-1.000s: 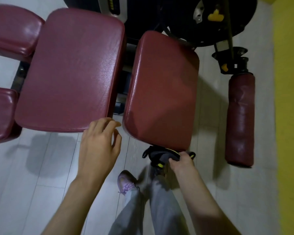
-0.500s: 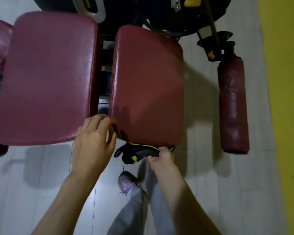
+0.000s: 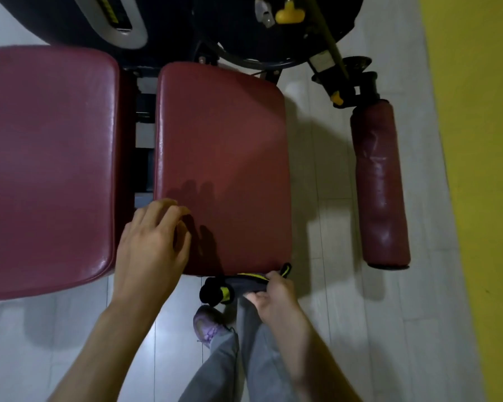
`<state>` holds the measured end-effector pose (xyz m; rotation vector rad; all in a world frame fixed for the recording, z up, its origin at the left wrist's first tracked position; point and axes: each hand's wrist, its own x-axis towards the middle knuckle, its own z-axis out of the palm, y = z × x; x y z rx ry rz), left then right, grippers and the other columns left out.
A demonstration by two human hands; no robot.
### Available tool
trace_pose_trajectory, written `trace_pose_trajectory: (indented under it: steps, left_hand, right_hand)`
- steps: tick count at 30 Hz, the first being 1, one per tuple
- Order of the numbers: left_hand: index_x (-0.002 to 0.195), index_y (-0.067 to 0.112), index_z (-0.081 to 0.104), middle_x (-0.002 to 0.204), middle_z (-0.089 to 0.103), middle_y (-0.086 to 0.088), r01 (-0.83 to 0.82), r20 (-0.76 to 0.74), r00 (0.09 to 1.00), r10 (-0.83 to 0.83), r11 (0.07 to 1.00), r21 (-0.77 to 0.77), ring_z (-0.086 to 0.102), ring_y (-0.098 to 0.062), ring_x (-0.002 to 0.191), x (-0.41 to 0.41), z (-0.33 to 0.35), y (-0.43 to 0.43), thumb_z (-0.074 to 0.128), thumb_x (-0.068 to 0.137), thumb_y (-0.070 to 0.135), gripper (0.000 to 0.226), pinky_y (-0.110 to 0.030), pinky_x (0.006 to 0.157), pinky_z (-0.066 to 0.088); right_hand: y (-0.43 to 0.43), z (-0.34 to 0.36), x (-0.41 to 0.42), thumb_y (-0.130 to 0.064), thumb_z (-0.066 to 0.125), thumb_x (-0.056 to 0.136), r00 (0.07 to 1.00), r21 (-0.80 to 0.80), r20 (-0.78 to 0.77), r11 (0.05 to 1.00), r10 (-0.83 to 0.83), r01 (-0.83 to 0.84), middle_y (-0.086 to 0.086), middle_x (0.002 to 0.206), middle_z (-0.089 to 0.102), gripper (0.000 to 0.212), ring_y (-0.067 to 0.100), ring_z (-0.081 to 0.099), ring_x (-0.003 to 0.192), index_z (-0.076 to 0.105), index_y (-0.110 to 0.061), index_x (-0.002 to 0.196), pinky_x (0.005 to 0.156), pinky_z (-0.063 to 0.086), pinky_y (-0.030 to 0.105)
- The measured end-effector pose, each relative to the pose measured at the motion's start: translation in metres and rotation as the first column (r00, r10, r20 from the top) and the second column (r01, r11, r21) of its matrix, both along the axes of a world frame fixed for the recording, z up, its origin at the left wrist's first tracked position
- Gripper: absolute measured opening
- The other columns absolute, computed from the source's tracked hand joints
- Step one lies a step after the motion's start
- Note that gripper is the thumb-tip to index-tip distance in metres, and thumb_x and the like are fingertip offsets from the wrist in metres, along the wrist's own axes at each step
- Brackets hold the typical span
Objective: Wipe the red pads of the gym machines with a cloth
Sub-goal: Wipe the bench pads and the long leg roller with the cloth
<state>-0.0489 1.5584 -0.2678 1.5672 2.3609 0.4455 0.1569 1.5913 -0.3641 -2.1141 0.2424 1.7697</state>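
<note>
Three red pads [image 3: 47,169] [image 3: 221,158] [image 3: 379,181], seemingly one cloth [image 3: 233,285]

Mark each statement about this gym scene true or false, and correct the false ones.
1. The right hand grips a dark cloth with yellow trim. True.
2. The cloth lies spread flat on the floor. False: it is bunched up in the hand, at the near edge of the middle pad.
3. The left hand holds a spray bottle. False: it holds nothing and is at the middle pad's near left corner.
4. A red roller pad stands to the right of the middle pad, apart from it. True.
</note>
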Motion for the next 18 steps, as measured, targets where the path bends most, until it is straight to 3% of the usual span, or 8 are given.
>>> trace_pose_trajectory:
  steps: [3,7,10,12,15,18]
  left_hand:
    - [0.115,0.011,0.067,0.122,0.061,-0.010,0.001,-0.016,1.000,-0.001,1.000,0.001,0.056,-0.035,0.103,-0.003,0.001,0.015,0.067,0.089,0.007,0.026,-0.051,0.078,0.050]
    - [0.118,0.010,0.067,0.126,0.059,-0.011,-0.029,-0.040,0.999,0.028,0.999,-0.024,0.055,-0.037,0.111,-0.007,-0.003,0.032,0.067,0.089,0.009,0.029,-0.052,0.083,0.050]
    - [0.121,0.010,0.068,0.130,0.057,-0.012,-0.060,-0.050,0.997,0.059,0.998,-0.027,0.053,-0.037,0.117,-0.010,-0.007,0.046,0.068,0.087,0.009,0.034,-0.052,0.085,0.050]
    - [0.123,0.011,0.068,0.131,0.056,-0.012,-0.073,-0.058,0.996,0.071,0.996,-0.042,0.052,-0.037,0.119,-0.012,-0.009,0.054,0.067,0.087,0.011,0.036,-0.053,0.086,0.050]
    - [0.123,0.012,0.068,0.131,0.055,-0.012,-0.096,-0.080,0.993,0.091,0.994,-0.056,0.051,-0.038,0.120,-0.016,-0.012,0.068,0.070,0.086,0.011,0.037,-0.054,0.087,0.049]
    - [0.122,0.012,0.067,0.132,0.055,-0.013,-0.114,-0.102,0.989,0.108,0.992,-0.049,0.050,-0.038,0.122,-0.020,-0.017,0.083,0.069,0.087,0.011,0.035,-0.053,0.088,0.047]
  right_hand:
    - [0.015,-0.004,0.011,-0.001,0.042,0.105,0.997,-0.002,0.042,0.998,0.069,-0.069,0.027,0.125,0.061,0.029,0.044,0.064,0.104,0.053,-0.001,0.132,0.086,0.054,0.065]
    - [0.032,-0.011,0.032,-0.012,0.043,0.109,0.934,0.071,0.219,0.950,0.283,-0.304,0.021,0.111,0.070,0.024,0.037,0.070,0.093,0.060,-0.003,0.124,0.068,0.061,0.047]
    - [0.052,-0.016,0.040,-0.012,0.040,0.108,0.758,0.085,0.373,0.794,0.535,-0.603,0.017,0.112,0.067,0.030,0.034,0.067,0.100,0.055,-0.002,0.131,0.086,0.058,0.044]
    - [0.067,-0.016,0.041,-0.015,0.038,0.109,0.650,0.047,0.401,0.694,0.645,-0.718,0.017,0.118,0.065,0.032,0.031,0.064,0.102,0.053,-0.002,0.134,0.080,0.051,0.034]
    - [0.099,-0.011,0.036,-0.023,0.038,0.110,0.505,0.031,0.435,0.548,0.745,-0.836,0.006,0.100,0.064,0.030,0.021,0.062,0.083,0.058,-0.007,0.126,0.064,0.044,0.030]
    - [0.163,-0.014,0.009,-0.023,0.040,0.110,0.466,0.116,0.537,0.486,0.703,-0.866,0.002,0.093,0.061,0.027,0.018,0.058,0.078,0.060,-0.009,0.121,0.060,0.038,0.029]
